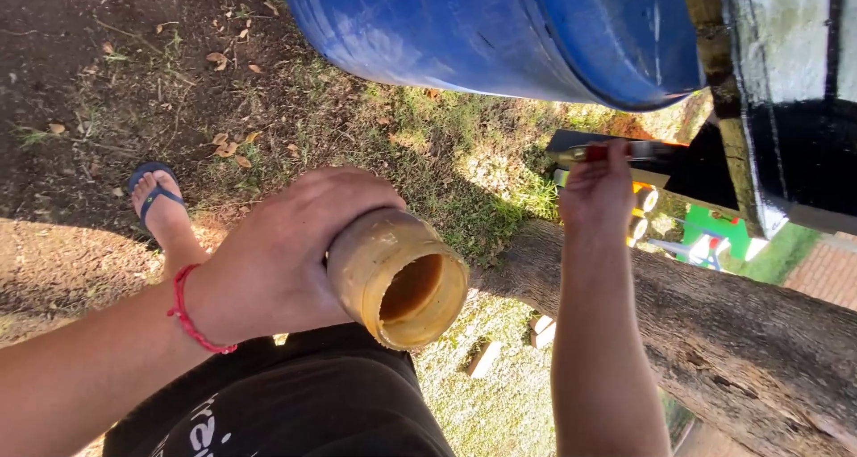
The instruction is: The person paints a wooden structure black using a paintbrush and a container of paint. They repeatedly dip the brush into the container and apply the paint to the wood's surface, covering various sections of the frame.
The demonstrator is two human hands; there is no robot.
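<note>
L hand (277, 261) is gripping yellowish jar (397, 278), fingers wrapped round it, lying tilted, mouth pointing lower right. R hand (596, 189) fingers are pinching red-handled tool (596, 153) near blue barrel (500, 29).

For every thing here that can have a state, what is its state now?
Jar: open, no lid, tipped on its side, smeared yellowish inside.
Left hand: closed around the jar.
Right hand: raised, fingers on a red-and-silver tool; grip unclear.
Blue barrel: lying tilted above.
Log: lying on the grass.
</note>
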